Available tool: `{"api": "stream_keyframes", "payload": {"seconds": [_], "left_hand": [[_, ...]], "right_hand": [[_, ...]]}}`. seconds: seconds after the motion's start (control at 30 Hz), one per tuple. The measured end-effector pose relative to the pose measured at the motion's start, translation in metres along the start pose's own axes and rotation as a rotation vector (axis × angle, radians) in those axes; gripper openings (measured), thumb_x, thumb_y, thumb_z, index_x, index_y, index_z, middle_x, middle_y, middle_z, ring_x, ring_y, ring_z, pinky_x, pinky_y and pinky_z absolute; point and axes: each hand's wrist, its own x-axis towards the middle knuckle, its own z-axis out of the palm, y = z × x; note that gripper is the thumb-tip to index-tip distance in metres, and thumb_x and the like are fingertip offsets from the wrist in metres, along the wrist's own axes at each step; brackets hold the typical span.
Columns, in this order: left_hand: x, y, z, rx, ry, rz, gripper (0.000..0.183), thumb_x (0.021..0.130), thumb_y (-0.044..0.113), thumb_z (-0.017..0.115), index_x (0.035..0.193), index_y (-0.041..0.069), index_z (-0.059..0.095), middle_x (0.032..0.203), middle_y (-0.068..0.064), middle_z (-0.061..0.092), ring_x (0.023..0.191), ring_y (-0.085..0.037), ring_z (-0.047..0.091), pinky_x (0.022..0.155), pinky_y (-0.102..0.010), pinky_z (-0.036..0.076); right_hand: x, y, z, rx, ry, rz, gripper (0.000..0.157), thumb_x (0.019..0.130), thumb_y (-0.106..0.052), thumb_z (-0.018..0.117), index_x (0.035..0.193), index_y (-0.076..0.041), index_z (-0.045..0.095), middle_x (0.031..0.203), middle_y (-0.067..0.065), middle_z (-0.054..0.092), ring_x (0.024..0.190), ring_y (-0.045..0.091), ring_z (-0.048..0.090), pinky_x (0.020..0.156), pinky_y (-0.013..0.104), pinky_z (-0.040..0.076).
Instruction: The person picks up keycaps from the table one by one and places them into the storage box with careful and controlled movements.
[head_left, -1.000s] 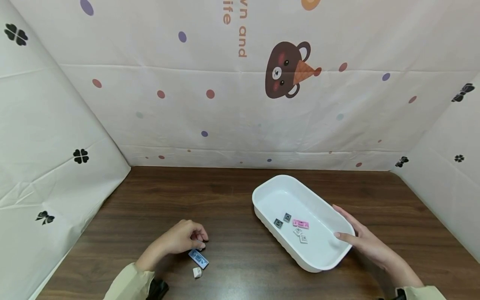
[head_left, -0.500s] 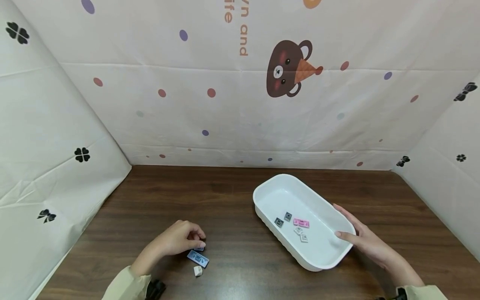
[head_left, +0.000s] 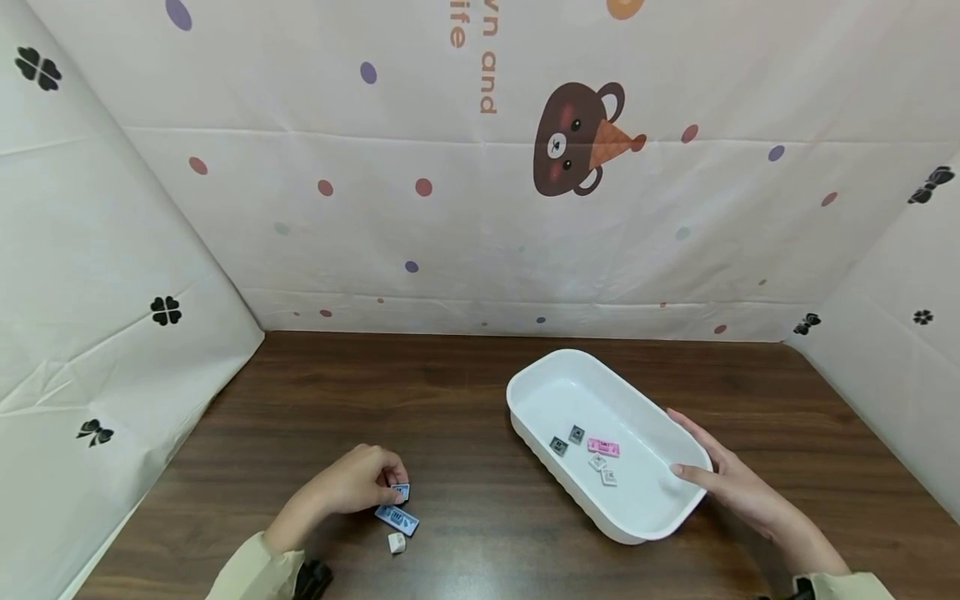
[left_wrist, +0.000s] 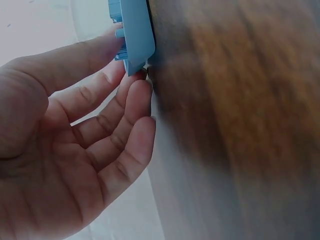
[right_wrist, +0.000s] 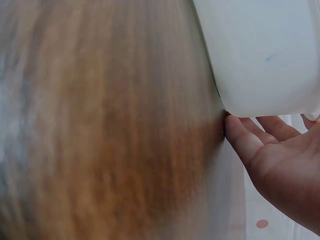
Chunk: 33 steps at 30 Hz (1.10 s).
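My left hand [head_left: 363,481] pinches a small blue keycap [head_left: 402,492] between thumb and fingertips, low over the table. Just in front of it lies a longer blue keycap [head_left: 397,520] with dark print, and a small white keycap [head_left: 397,543] sits nearer the table's front. In the left wrist view a blue keycap [left_wrist: 140,37] stands at the thumb tip; which of the two it is, I cannot tell. My right hand [head_left: 731,483] grips the rim of a white plastic tray [head_left: 663,521], thumb over the edge, other fingers outside against its wall.
Inside the tray lie a pink keycap [head_left: 603,447], two dark grey keycaps [head_left: 558,447] and two white keycaps [head_left: 608,477]. A patterned white cloth [head_left: 337,250] closes off the back and sides of the brown wooden table [head_left: 450,400].
The small keycap at my left fingertips now shows its blue printed face, where before it was mostly covered. That hand has shifted slightly left. My right hand keeps its grip on the tray.
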Motion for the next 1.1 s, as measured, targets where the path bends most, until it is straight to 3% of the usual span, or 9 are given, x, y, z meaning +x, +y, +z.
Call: {"api": "stream_keyframes", "payload": {"seconds": [0.23, 0.4, 0.5, 0.8, 1.1], "left_hand": [[-0.002, 0.005, -0.001, -0.020, 0.017, 0.006, 0.007, 0.079, 0.017, 0.069, 0.082, 0.012, 0.064, 0.076, 0.007, 0.063, 0.066, 0.000, 0.052, 0.058, -0.019, 0.043], [-0.002, 0.011, -0.001, -0.074, 0.040, 0.031, 0.011, 0.080, 0.021, 0.069, 0.085, 0.012, 0.065, 0.078, 0.006, 0.064, 0.071, 0.000, 0.055, 0.061, -0.019, 0.045], [-0.001, 0.015, 0.001, -0.131, 0.043, 0.054, 0.014, 0.081, 0.023, 0.067, 0.088, 0.012, 0.064, 0.079, 0.006, 0.064, 0.072, -0.001, 0.056, 0.063, -0.019, 0.047], [0.003, 0.026, 0.009, -0.245, 0.099, 0.086, 0.021, 0.084, 0.029, 0.064, 0.093, 0.011, 0.064, 0.080, 0.005, 0.063, 0.071, -0.001, 0.054, 0.060, -0.020, 0.047], [0.010, 0.039, 0.018, -0.279, 0.188, 0.125, 0.021, 0.083, 0.030, 0.064, 0.092, 0.011, 0.065, 0.079, 0.005, 0.063, 0.070, 0.000, 0.053, 0.062, -0.019, 0.047]], "right_hand": [[0.000, 0.000, 0.000, 0.001, 0.000, -0.003, 0.074, 0.088, -0.018, 0.056, 0.146, -0.018, 0.010, 0.143, 0.013, 0.020, 0.100, -0.009, 0.046, 0.078, 0.022, 0.045], [-0.001, 0.001, 0.000, 0.018, -0.011, -0.026, 0.072, 0.089, -0.016, 0.054, 0.146, -0.018, 0.010, 0.131, -0.014, 0.029, 0.100, -0.007, 0.046, 0.077, 0.022, 0.046], [-0.001, 0.002, 0.000, 0.039, -0.032, -0.058, 0.072, 0.090, -0.014, 0.053, 0.146, -0.017, 0.008, 0.122, -0.024, 0.033, 0.100, -0.005, 0.048, 0.077, 0.023, 0.047], [-0.001, 0.003, 0.000, 0.059, -0.046, -0.078, 0.071, 0.090, -0.013, 0.052, 0.146, -0.018, 0.008, 0.121, -0.025, 0.035, 0.100, -0.002, 0.049, 0.076, 0.025, 0.049], [-0.001, 0.003, 0.000, 0.054, -0.042, -0.069, 0.071, 0.090, -0.013, 0.053, 0.146, -0.019, 0.009, 0.120, -0.026, 0.035, 0.100, -0.004, 0.048, 0.077, 0.024, 0.048]]}}
